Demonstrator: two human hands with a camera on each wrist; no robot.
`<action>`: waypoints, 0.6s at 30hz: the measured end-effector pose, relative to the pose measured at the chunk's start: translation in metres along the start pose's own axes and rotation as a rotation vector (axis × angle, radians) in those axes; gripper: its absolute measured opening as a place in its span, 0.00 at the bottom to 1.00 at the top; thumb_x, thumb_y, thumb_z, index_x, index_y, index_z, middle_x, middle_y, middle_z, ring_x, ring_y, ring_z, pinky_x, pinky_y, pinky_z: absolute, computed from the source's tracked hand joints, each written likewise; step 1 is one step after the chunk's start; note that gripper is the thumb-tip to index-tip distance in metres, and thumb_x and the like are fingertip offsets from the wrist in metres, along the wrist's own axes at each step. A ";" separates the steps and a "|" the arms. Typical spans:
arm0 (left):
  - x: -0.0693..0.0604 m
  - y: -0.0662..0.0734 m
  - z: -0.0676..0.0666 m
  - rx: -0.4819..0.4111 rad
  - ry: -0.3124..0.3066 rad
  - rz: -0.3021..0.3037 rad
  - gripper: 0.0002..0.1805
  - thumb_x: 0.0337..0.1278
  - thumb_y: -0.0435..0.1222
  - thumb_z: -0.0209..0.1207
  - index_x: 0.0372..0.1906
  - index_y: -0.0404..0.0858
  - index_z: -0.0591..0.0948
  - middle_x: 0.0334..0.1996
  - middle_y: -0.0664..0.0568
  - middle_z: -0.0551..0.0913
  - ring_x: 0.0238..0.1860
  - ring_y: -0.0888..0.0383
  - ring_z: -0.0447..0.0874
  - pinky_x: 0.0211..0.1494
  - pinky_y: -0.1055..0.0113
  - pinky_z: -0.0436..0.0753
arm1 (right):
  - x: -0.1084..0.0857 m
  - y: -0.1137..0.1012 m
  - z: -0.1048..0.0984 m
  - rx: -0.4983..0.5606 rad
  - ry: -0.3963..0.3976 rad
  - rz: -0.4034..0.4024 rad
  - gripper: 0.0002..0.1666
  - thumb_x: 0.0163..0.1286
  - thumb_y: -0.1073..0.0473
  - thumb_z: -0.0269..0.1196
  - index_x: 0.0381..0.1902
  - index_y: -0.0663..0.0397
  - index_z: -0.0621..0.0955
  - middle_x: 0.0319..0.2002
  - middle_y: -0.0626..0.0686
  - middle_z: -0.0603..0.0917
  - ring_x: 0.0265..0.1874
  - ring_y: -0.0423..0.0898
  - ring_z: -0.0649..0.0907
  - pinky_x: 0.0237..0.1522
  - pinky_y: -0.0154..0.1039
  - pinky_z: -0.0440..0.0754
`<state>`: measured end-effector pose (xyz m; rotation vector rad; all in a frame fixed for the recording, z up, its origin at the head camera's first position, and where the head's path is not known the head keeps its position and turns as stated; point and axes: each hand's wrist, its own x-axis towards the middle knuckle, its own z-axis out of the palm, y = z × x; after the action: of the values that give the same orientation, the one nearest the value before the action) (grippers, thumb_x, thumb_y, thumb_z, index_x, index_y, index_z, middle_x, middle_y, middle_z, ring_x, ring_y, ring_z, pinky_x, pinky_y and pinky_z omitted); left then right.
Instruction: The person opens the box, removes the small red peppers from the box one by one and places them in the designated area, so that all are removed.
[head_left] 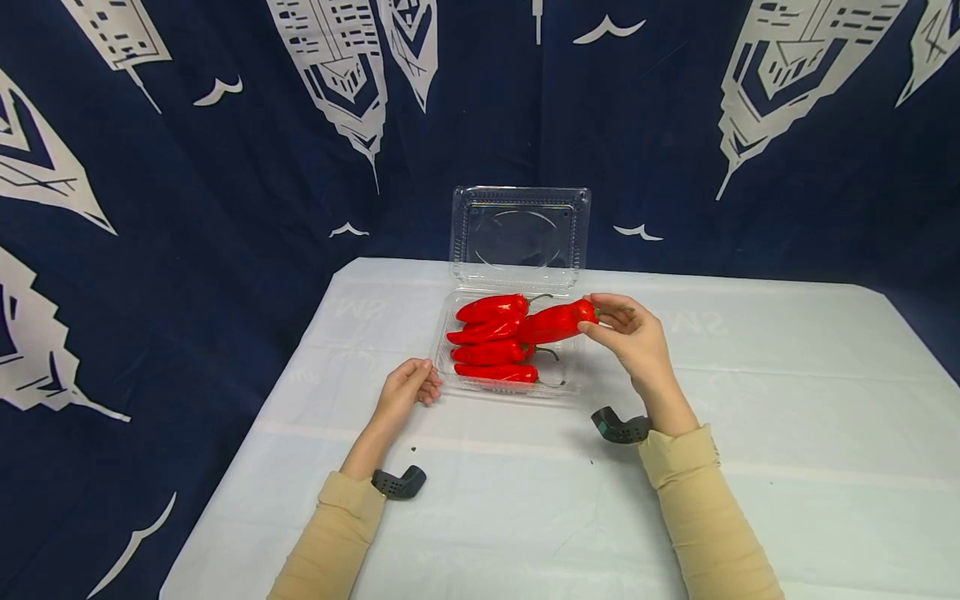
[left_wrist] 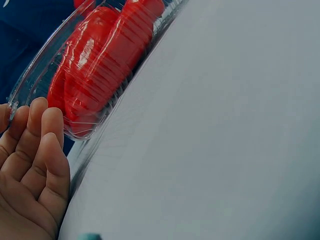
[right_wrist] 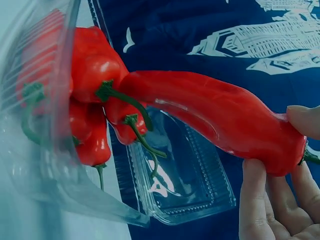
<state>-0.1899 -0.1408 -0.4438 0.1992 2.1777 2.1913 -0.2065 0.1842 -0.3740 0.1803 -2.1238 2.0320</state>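
A clear plastic container (head_left: 562,375) with its lid (head_left: 521,237) raised at the back holds several red peppers (head_left: 491,352). My right hand (head_left: 637,337) pinches one more red pepper (head_left: 555,323) by its stem end, above the others; in the right wrist view this pepper (right_wrist: 215,112) slants from the fingers (right_wrist: 254,185) toward the pile. My left hand (head_left: 405,392) is at the container's left front corner, fingers slightly bent; in the left wrist view the thumb and fingertips (left_wrist: 37,107) meet the clear rim (left_wrist: 30,75).
The container stands on a white-covered table (head_left: 510,500), near its back edge. Behind hangs a dark blue cloth (head_left: 247,183) with pale building and bird prints. Small dark specks lie on the table in front.
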 end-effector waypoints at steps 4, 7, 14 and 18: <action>0.001 0.000 0.000 0.001 -0.006 -0.002 0.12 0.71 0.32 0.46 0.36 0.25 0.73 0.27 0.47 0.77 0.25 0.59 0.77 0.27 0.72 0.75 | 0.000 -0.002 -0.005 0.008 0.036 0.021 0.22 0.58 0.65 0.68 0.51 0.62 0.78 0.47 0.44 0.81 0.46 0.42 0.78 0.47 0.25 0.76; 0.001 0.000 0.000 0.004 -0.008 -0.001 0.12 0.71 0.32 0.46 0.36 0.25 0.73 0.27 0.47 0.77 0.25 0.59 0.77 0.27 0.72 0.75 | 0.000 -0.002 -0.008 0.027 0.068 0.024 0.18 0.58 0.64 0.69 0.47 0.59 0.79 0.47 0.45 0.81 0.46 0.41 0.78 0.45 0.25 0.77; 0.000 0.001 0.000 0.010 -0.008 0.001 0.12 0.71 0.33 0.46 0.36 0.25 0.73 0.27 0.47 0.77 0.25 0.59 0.77 0.28 0.72 0.76 | 0.001 -0.004 -0.017 0.087 0.134 0.010 0.12 0.58 0.64 0.69 0.39 0.58 0.79 0.47 0.45 0.81 0.48 0.40 0.79 0.46 0.25 0.77; 0.000 0.000 0.000 0.007 -0.006 -0.001 0.12 0.71 0.32 0.46 0.36 0.26 0.73 0.27 0.47 0.77 0.25 0.59 0.77 0.28 0.72 0.75 | 0.002 -0.005 -0.022 0.117 0.156 -0.011 0.09 0.58 0.65 0.68 0.35 0.59 0.78 0.47 0.47 0.81 0.47 0.41 0.79 0.45 0.26 0.77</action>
<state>-0.1899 -0.1409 -0.4434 0.2052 2.1816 2.1805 -0.2056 0.2057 -0.3676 0.0482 -1.9097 2.0910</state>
